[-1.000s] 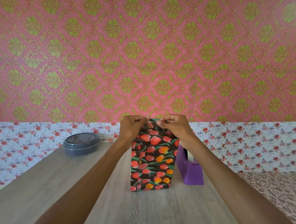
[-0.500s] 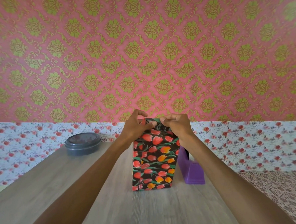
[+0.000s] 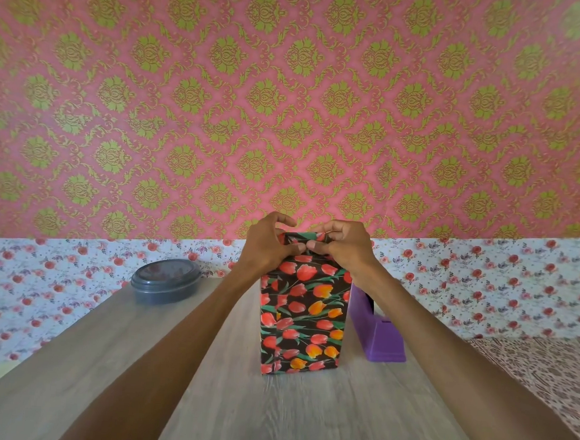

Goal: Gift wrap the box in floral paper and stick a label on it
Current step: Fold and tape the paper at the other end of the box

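Observation:
A tall box [image 3: 304,317] stands upright on the wooden table [image 3: 268,414], covered in black paper printed with red and orange tulips. My left hand [image 3: 268,244] and my right hand [image 3: 343,246] sit at its top end. Both pinch the loose paper flaps there, thumbs nearly touching at the middle. The top face of the box is hidden behind my fingers. No label is in view.
A purple tape dispenser [image 3: 378,329] stands just right of the box, touching or nearly touching it. A dark round lidded container [image 3: 166,281] sits at the back left of the table. A patterned cloth [image 3: 546,368] lies to the right. A papered wall rises behind.
My hands have shifted on the top flaps: the fingers lifted and spread a little, and the thumbs came together over the folded paper. The box has stayed in place.

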The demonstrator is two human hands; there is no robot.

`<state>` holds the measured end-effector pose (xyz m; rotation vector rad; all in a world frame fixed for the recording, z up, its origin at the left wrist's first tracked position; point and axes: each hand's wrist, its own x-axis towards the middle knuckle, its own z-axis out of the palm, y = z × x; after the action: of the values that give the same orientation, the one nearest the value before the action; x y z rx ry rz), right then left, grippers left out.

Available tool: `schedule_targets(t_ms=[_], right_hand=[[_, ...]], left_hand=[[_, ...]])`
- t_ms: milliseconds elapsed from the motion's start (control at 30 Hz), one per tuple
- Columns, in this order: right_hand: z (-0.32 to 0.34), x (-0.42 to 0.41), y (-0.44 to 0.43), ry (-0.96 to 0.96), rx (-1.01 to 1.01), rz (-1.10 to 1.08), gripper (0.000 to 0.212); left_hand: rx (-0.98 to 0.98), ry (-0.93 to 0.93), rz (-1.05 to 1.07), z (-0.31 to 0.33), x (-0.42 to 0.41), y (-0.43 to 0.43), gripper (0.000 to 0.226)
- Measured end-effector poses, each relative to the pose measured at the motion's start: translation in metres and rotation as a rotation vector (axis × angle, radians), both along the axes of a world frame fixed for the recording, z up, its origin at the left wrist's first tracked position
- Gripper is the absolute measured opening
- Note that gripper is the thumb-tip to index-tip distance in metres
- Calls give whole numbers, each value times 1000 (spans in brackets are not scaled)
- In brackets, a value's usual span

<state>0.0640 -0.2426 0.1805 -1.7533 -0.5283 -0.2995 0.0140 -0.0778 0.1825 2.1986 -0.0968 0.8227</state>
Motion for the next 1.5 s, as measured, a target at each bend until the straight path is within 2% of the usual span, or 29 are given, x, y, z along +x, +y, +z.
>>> schedule_targets(t_ms=[100,200,300,367,467,667,767,900,1000,1167,1300,1500], right_hand=[[-3,-1,6,-77,-29,-58,25],[-5,-1,7,-96,-22,-97,24],[-5,-1,5,-102,-4,-121,21],[-5,0,3,-98,8,-128,22],[-5,-1,5,-107,9,-116,23],[-10,-3,14,-151,12,-129,26],[-9,-1,16,-147,15,-137,26],[-8,-2,14,-119,37,-143,24],[-9,-2,13,-132,42,-119,24],[-10,-5,13,-261,-74,-59,20],[-6,-7,10,-402,-210,-13,12],[-6,-12,8,-614,-423,-49,7]], left_hand=[[153,-10,75,3,2,-2,48],[175,19,44,7,2,0,47],[84,13,-21,8,-2,4,30],[-7,-51,11,5,-6,5,19],[-74,-105,101,1,-7,4,18],[-38,-203,202,-6,-7,-2,30],[-97,-173,221,-10,-8,-3,45],[-287,-59,96,-11,-9,1,38],[-355,39,-60,-21,-16,2,29],[-359,1,-11,-41,-10,1,24],[-558,-48,111,-35,-13,-3,63],[-636,-103,292,-28,-10,-19,67]])
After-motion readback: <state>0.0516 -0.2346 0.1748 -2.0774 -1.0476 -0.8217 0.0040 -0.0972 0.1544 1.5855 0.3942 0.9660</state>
